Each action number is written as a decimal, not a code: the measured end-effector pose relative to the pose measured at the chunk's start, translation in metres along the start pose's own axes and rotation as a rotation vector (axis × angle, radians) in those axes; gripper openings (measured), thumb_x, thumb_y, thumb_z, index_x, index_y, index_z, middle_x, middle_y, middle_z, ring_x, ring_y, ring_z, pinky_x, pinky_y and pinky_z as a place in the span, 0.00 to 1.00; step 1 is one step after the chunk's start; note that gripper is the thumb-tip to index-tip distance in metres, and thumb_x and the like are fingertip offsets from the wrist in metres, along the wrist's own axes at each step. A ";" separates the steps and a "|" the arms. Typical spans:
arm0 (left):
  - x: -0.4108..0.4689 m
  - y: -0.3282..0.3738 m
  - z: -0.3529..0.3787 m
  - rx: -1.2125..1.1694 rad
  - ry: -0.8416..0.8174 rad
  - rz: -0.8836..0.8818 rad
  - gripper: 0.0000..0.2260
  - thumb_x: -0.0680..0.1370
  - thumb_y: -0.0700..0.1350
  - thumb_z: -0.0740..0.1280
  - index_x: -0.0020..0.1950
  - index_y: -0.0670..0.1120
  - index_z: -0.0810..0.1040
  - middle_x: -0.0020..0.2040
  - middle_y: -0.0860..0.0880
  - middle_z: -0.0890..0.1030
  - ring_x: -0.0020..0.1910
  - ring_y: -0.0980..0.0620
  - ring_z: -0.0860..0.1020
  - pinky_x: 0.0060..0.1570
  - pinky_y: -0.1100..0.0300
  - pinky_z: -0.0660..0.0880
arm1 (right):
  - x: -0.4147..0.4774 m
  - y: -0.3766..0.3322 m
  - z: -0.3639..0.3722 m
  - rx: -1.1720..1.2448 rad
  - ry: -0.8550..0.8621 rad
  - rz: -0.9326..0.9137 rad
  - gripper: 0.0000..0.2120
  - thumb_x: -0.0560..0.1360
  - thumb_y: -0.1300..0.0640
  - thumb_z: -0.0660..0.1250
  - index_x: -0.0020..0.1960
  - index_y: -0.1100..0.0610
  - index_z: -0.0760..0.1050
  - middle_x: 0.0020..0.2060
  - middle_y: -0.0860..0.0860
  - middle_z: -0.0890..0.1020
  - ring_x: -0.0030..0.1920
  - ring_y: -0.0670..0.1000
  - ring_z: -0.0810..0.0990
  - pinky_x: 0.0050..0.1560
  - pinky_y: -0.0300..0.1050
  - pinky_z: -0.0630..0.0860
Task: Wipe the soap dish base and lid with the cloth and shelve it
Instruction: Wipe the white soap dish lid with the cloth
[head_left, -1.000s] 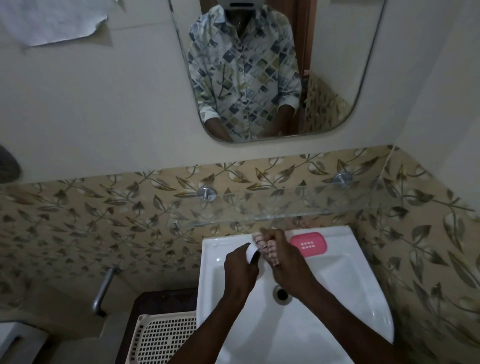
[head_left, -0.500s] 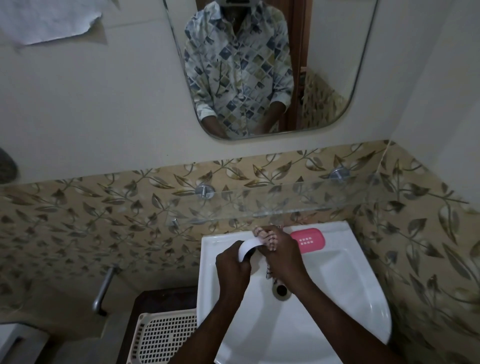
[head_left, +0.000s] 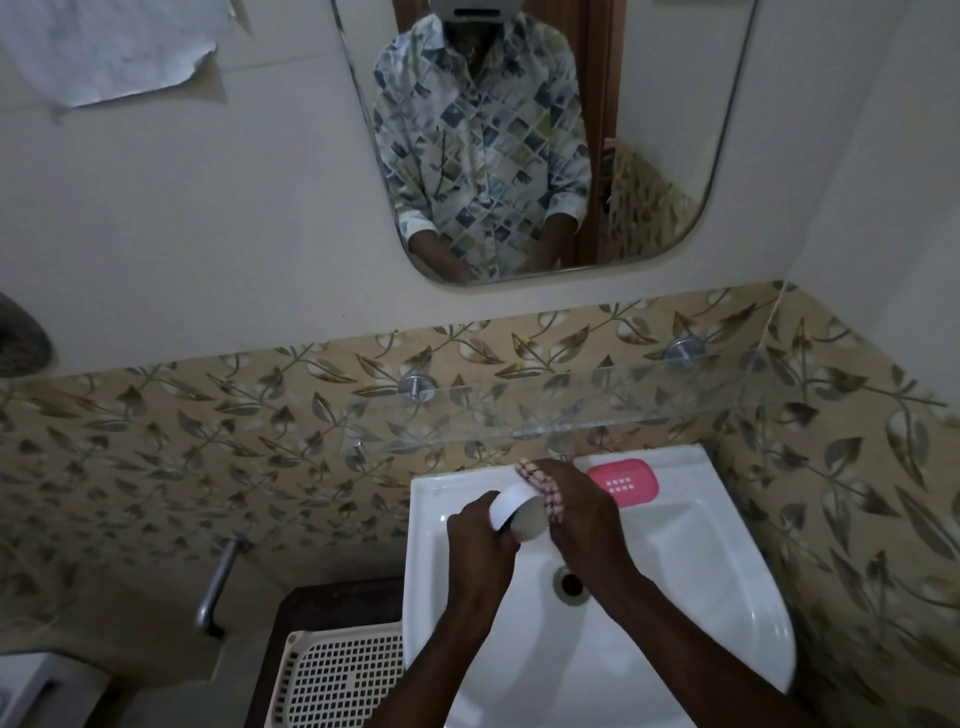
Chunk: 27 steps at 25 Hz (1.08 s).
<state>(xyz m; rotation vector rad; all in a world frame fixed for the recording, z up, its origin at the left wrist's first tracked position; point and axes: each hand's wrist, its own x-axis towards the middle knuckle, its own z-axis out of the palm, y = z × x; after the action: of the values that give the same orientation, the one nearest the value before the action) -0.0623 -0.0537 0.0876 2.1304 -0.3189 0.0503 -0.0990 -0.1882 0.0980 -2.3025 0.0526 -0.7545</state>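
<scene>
Reaching forward over one white sink (head_left: 701, 582), two bare forearms meet above the bowl, just beyond its single drain hole (head_left: 571, 584). The left hand (head_left: 480, 540) has its grip curled round one white oval soap dish piece (head_left: 506, 506), held on edge with the hollow side facing the right hand. The right hand (head_left: 587, 519) arches over from the other side, fingers bent down, its grip pinching one checked pink-and-white cloth (head_left: 543, 486) against the white piece's rim. Just beyond the right hand, one pink soap dish piece (head_left: 623, 484) with a small grid of holes lies flat on the sink's back ledge, apart from the white one; which is base and which is lid cannot be told. Left of the sink sits one cream perforated basket (head_left: 337, 675), and one metal pipe (head_left: 218, 587) juts from the wall. Above the sink, one clear glass shelf (head_left: 597, 415) runs along leaf-patterned tiles on two round metal mounts (head_left: 415, 387). Higher up hangs one mirror (head_left: 675, 156) reflecting a person in a patterned shirt, with one torn sheet of paper (head_left: 104, 47) on the wall at upper left.
</scene>
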 end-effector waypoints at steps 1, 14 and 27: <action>-0.003 -0.003 0.000 -0.013 0.014 -0.003 0.11 0.67 0.37 0.62 0.43 0.46 0.82 0.36 0.59 0.82 0.39 0.60 0.81 0.35 0.54 0.81 | 0.000 0.001 0.000 0.036 -0.008 0.104 0.21 0.73 0.75 0.63 0.62 0.60 0.80 0.59 0.55 0.83 0.60 0.54 0.81 0.65 0.39 0.73; 0.006 -0.012 0.008 -0.128 0.042 -0.094 0.09 0.73 0.38 0.63 0.37 0.49 0.79 0.33 0.56 0.81 0.34 0.58 0.81 0.30 0.61 0.78 | 0.003 -0.009 0.019 0.013 0.023 -0.018 0.15 0.74 0.67 0.66 0.59 0.57 0.81 0.54 0.53 0.85 0.55 0.52 0.83 0.57 0.41 0.79; 0.023 0.010 0.011 0.509 -0.134 -0.034 0.08 0.77 0.40 0.63 0.52 0.42 0.79 0.50 0.43 0.84 0.51 0.42 0.81 0.47 0.52 0.75 | 0.016 0.000 0.009 -0.244 -0.079 -0.205 0.11 0.71 0.66 0.64 0.50 0.58 0.81 0.43 0.53 0.84 0.45 0.55 0.83 0.42 0.46 0.78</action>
<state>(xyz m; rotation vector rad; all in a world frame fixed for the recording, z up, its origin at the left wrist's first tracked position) -0.0437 -0.0726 0.0935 2.6508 -0.3782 -0.0357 -0.0809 -0.1870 0.1006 -2.5968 -0.1362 -0.7958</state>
